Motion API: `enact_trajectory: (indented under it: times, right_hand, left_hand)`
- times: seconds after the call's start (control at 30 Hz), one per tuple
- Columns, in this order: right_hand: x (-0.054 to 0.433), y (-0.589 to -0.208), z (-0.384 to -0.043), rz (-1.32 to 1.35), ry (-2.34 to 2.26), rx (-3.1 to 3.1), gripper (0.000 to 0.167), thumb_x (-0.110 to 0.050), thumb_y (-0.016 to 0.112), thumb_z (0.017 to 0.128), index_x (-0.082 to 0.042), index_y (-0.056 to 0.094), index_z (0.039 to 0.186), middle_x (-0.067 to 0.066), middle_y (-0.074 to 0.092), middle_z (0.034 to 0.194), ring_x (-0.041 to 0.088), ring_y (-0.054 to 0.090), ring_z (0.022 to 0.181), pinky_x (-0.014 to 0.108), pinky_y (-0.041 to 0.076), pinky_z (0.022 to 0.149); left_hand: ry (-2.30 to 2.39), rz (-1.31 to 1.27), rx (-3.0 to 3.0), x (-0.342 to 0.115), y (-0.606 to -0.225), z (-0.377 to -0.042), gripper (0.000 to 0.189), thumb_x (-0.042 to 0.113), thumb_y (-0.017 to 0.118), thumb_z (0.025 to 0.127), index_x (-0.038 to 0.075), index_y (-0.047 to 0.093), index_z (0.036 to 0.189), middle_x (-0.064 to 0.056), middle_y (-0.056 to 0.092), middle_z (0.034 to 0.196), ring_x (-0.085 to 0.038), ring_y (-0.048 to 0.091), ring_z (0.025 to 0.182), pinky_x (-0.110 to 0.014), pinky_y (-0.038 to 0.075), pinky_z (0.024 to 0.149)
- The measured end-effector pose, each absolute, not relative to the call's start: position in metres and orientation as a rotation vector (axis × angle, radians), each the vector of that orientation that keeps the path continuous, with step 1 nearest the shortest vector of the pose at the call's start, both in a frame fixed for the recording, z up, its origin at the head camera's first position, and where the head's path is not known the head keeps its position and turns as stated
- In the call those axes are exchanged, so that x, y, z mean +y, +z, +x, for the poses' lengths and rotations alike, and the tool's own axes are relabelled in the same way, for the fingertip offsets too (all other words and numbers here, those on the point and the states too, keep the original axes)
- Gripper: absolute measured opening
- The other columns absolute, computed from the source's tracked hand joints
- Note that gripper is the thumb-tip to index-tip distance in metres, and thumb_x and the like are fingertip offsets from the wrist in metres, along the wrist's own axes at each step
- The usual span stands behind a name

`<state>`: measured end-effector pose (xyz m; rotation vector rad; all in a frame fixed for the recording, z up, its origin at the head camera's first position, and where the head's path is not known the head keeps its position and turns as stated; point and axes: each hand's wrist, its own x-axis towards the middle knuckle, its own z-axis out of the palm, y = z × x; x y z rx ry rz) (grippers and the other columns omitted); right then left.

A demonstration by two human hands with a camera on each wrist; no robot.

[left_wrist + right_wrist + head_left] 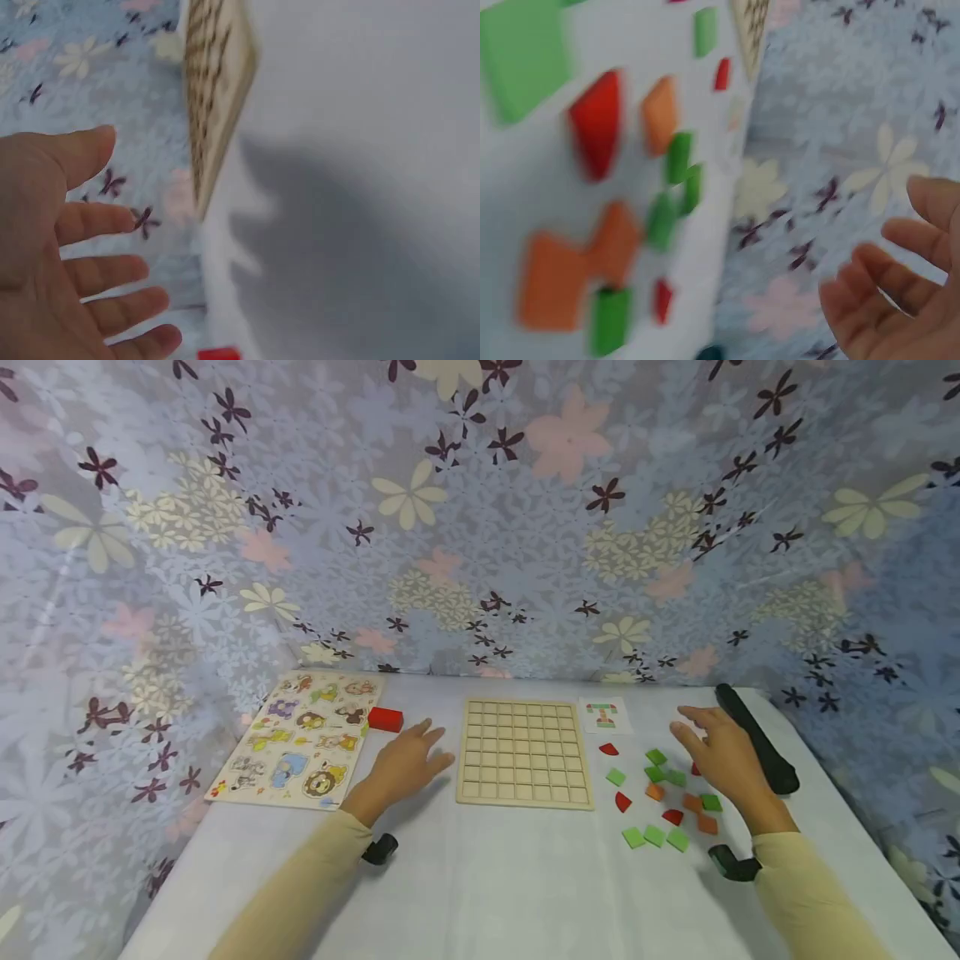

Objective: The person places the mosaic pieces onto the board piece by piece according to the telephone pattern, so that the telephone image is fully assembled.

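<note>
1. Left grip (408, 764): released. I see fingers spread, thumb apart, nothing held. It hangs above the counter (510, 885), its shadow showing in the left wrist view, between the grid and the puzzle.
2. Right grip (718, 752): released too, fingers loosely bent, nothing held. It hovers beyond the tiles, near the bar. Apart like this, the two leave my view of the middle unblocked; I judge the pose a ready or resting one.
3. Grid (525, 753): flat on the counter between both grips, no tile in its cells. Central, I suspect, so either side can reach it.
4. Tiles: scattered to the right of the grid, on the right grip's side. Green squares (633, 837), orange squares (707, 824), red wedges (623, 802). Loose and mostly flat, some touching; probably spread so each can be picked singly. Wrist view is blurred, so I won't swear to every contact.
5. Card (602, 716): just off the grid's far right corner, bearing a small I-like figure in red, orange and green. Likely set there to be read without covering grid or tiles.
6. Red block (385, 720): near the left fingers, by the puzzle's right edge.
7. Puzzle (281, 797): animal pictures, at the left, seemingly kept aside.
8. Bar (759, 739): black, lying slantwise beyond the right grip.
9. Floral cloth (487, 510): hangs behind everything.
</note>
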<state>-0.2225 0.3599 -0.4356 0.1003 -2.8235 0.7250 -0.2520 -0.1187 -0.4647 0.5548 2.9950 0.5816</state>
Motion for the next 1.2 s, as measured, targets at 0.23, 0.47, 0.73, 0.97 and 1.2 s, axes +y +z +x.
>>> enact_trajectory:
  times: [0.23, 0.47, 0.73, 0.97, 1.2]
  right_hand:
    - [0.393, -0.471, -0.211, -0.033, 0.927, -2.975, 0.06, -0.04, 0.058, 0.104, 0.005, 0.05, 0.144, 0.024, 0.063, 0.118, 0.04, 0.064, 0.103, 0.041, 0.055, 0.071]
    - [0.401, -0.493, -0.211, -0.046, 0.903, -3.096, 0.057, -0.029, 0.069, 0.097, 0.009, 0.055, 0.137, 0.022, 0.063, 0.108, 0.031, 0.058, 0.094, 0.04, 0.052, 0.073]
    - [0.397, -0.495, -0.219, -0.108, 0.845, -3.179, 0.046, -0.019, 0.069, 0.094, 0.011, 0.061, 0.129, 0.029, 0.064, 0.114, 0.04, 0.06, 0.101, 0.06, 0.051, 0.089]
    - [0.395, -0.492, -0.222, -0.088, 0.779, -3.195, 0.042, -0.017, 0.07, 0.092, 0.01, 0.064, 0.124, 0.028, 0.065, 0.112, 0.041, 0.06, 0.102, 0.06, 0.051, 0.089]
    - [0.395, -0.492, -0.224, -0.02, 0.673, -3.204, 0.041, -0.022, 0.072, 0.091, 0.01, 0.066, 0.115, 0.025, 0.067, 0.106, 0.039, 0.062, 0.096, 0.058, 0.053, 0.084]
  left_hand:
    - [0.575, 0.67, 2.88, -0.102, -0.493, -0.244, 0.066, 0.045, 0.064, 0.099, 0.008, 0.05, 0.151, -0.019, 0.039, 0.16, -0.04, 0.034, 0.149, -0.056, 0.033, 0.119]
    - [0.565, 0.717, 2.872, -0.096, -0.503, -0.246, 0.073, 0.05, 0.066, 0.096, 0.008, 0.048, 0.152, -0.02, 0.038, 0.16, -0.044, 0.029, 0.15, -0.058, 0.026, 0.122]
    - [0.565, 0.707, 2.817, -0.093, -0.501, -0.246, 0.08, 0.054, 0.069, 0.093, 0.01, 0.044, 0.155, -0.018, 0.032, 0.164, -0.045, 0.02, 0.153, -0.062, 0.018, 0.123]
    - [0.566, 0.714, 2.811, -0.091, -0.499, -0.244, 0.083, 0.054, 0.07, 0.092, 0.01, 0.042, 0.156, -0.016, 0.03, 0.165, -0.042, 0.017, 0.155, -0.061, 0.016, 0.124]
    - [0.512, 0.72, 2.805, -0.089, -0.497, -0.243, 0.084, 0.055, 0.07, 0.092, 0.009, 0.041, 0.157, -0.016, 0.03, 0.165, -0.041, 0.018, 0.155, -0.06, 0.016, 0.124]
